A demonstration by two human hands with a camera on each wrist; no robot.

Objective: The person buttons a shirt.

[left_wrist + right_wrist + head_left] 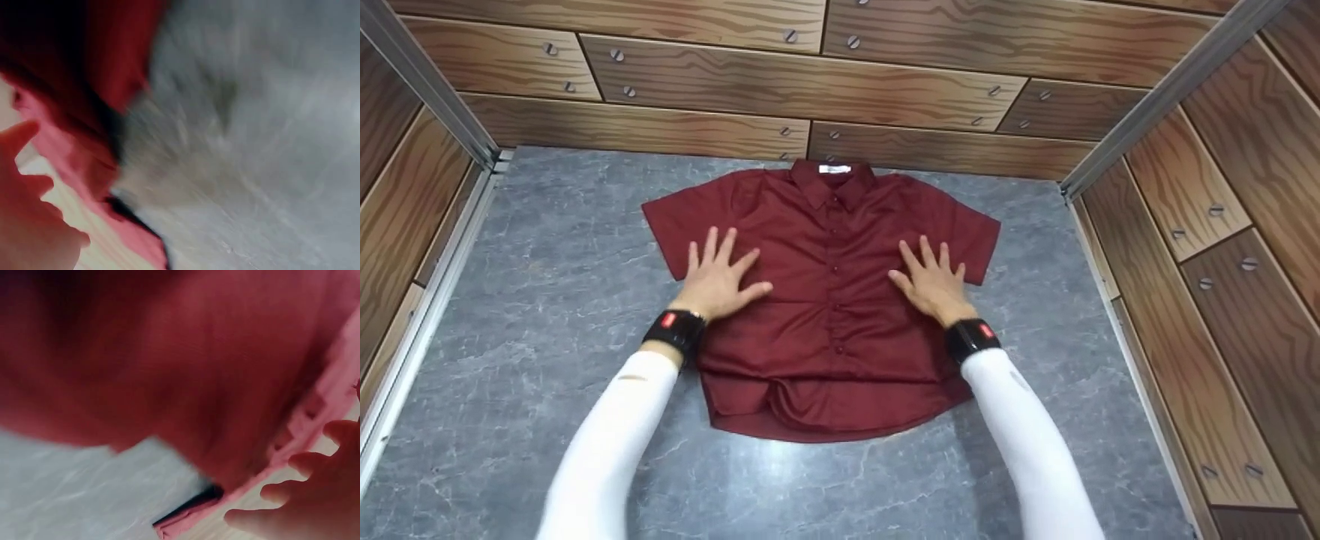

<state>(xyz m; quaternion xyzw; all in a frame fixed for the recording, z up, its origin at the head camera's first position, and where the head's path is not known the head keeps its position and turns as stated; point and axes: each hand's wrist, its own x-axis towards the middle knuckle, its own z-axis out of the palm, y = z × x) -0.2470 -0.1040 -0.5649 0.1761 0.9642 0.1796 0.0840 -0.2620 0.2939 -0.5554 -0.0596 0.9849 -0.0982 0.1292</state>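
Observation:
A dark red short-sleeved button-up shirt (802,322) lies front side up, its collar toward the back wall and its hem toward me. Over the shirt's left side my left hand (718,281) is spread flat with the fingers apart. My right hand (934,286) is likewise spread, over the right side near the sleeve. Wrinkles cross the chest, and the cloth is folded and bunched near the hem. Both wrist views are blurred: the left one shows the left hand (34,214) beside red cloth, the right one the right hand (315,489) close to the shirt (185,365).
The shirt lies on a grey marbled tabletop (547,247). Wood-patterned panels stand behind it (697,75) and along both sides, with metal rails (1166,97) at the corners. Black bands (676,330) with red marks circle both wrists, above white sleeves (607,442).

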